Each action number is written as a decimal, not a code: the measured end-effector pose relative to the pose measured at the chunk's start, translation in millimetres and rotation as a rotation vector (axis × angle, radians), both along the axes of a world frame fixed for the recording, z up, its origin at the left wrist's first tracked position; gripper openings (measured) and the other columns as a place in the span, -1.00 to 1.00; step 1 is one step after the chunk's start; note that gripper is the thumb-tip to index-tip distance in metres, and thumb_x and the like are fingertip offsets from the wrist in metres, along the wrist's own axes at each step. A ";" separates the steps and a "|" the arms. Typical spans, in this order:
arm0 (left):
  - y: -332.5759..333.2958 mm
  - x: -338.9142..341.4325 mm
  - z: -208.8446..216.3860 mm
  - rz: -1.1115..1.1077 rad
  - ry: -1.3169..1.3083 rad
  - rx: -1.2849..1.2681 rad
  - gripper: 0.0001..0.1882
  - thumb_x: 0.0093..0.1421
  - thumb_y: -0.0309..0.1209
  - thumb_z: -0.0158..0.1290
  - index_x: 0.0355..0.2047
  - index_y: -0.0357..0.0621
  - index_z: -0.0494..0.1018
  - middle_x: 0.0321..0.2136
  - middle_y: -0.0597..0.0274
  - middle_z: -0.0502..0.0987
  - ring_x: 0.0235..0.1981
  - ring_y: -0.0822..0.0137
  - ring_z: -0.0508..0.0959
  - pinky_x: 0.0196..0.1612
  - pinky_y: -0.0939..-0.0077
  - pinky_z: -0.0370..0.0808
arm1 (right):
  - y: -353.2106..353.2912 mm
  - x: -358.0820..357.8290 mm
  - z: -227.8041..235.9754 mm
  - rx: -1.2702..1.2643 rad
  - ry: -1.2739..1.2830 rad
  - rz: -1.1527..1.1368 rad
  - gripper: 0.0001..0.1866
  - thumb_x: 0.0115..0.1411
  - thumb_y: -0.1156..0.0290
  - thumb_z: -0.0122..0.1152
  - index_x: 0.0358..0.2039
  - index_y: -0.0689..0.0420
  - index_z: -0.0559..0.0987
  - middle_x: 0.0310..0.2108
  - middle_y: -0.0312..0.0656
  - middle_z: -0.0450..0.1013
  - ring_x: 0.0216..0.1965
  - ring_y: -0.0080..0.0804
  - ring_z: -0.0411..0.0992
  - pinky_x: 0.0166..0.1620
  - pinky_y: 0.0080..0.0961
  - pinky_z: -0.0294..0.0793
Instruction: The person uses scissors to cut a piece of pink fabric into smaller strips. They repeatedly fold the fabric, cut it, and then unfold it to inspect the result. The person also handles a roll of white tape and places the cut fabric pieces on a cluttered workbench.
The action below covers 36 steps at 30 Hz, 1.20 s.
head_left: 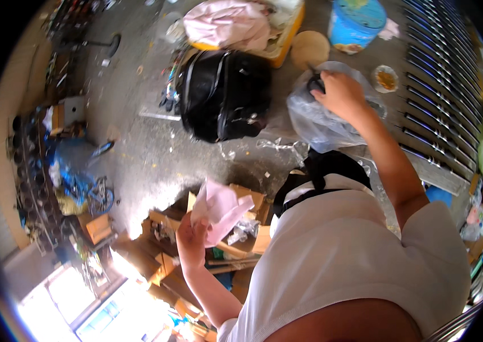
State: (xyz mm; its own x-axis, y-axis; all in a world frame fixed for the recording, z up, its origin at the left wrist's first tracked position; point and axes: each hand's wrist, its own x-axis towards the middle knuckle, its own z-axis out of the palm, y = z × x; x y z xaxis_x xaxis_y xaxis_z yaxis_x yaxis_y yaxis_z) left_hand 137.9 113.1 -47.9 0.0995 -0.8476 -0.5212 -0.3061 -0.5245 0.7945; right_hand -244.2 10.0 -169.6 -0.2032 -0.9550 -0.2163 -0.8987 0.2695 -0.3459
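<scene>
My left hand (194,233) is closed on a thin pink sheet (221,208), cloth or paper, held up over the open cardboard boxes. My right hand (339,94) grips a small dark part (315,84), whose kind I cannot make out because the fingers cover some of it. That hand is over a clear plastic bag (324,122), which has things inside that are hard to tell. Left of the bag stands a bulky black bag (227,94) with zips. A round tan disc (310,50) lies just beyond the plastic bag.
A yellow tray (291,34) holds a pile of pink cloth (227,24). Close by is a blue tub (357,25), with a small white dish (385,78) to its right. Long dark rods (432,118) lie in a row at right. Cardboard boxes (261,242) crowd the lower left.
</scene>
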 end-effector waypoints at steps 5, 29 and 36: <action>1.5 22.0 34.1 0.050 0.056 -0.072 -0.75 0.19 -0.43 0.03 -0.17 -0.33 0.40 -0.67 0.54 0.24 -0.67 0.71 0.11 -0.62 0.77 0.02 | -16.3 -10.5 -18.6 0.103 -0.009 0.110 -0.58 -0.08 0.37 0.23 -0.21 0.24 0.38 -0.35 0.08 0.46 -0.25 0.03 0.44 -0.23 -0.18 0.41; 29.5 24.0 39.1 -0.130 0.287 -0.301 -0.35 0.15 -0.64 -0.02 0.24 -0.25 0.01 -0.20 0.27 0.42 -0.44 0.57 0.38 -0.40 0.67 0.35 | 133.4 98.9 48.8 0.461 -1.609 0.564 -0.15 -0.15 -0.31 0.22 -0.10 0.17 0.31 -0.21 -0.20 0.29 -0.13 -0.39 0.29 0.02 -0.43 0.19; 54.4 2.4 59.6 -0.305 -0.081 -0.384 -0.38 0.09 -0.61 0.00 0.18 -0.23 0.08 -0.27 0.01 0.50 -0.30 0.26 0.51 -0.22 0.46 0.42 | 162.8 154.3 69.8 0.650 -1.436 0.766 -0.09 -0.15 -0.27 0.26 -0.02 0.21 0.24 -0.18 -0.17 0.25 -0.11 -0.45 0.19 0.04 -0.50 0.12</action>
